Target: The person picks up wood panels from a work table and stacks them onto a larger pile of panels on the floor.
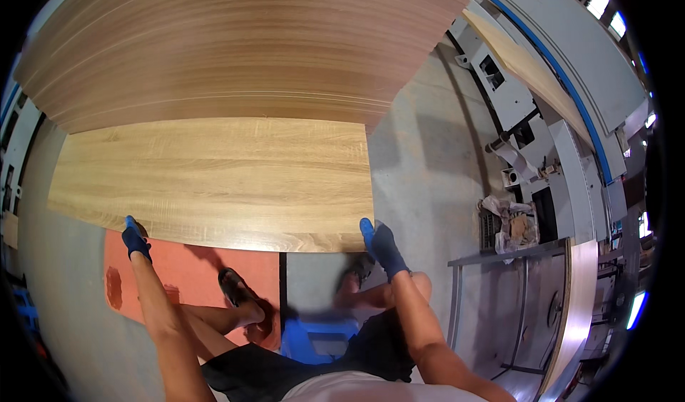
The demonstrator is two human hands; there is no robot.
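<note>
A wide light-wood board (pixel 214 181) lies in front of me, its grain running left to right. My left hand (pixel 135 239), in a dark blue glove, is closed on the board's near edge toward its left end, the thumb on top. At the near right corner my right hand (pixel 382 245), gloved the same way, grips the board with its thumb against the edge. The fingers of both hands are partly hidden under or beside the board. Its far edge meets a tall stack of browner wood panels (pixel 250 52).
A blue plastic stool (pixel 317 338) is beneath me, beside an orange-red mat (pixel 178 273) on the grey floor. To the right stand a long grey machine (pixel 592 66), a crate with plastic wrapping (pixel 517 223) and a metal-framed table (pixel 574 309).
</note>
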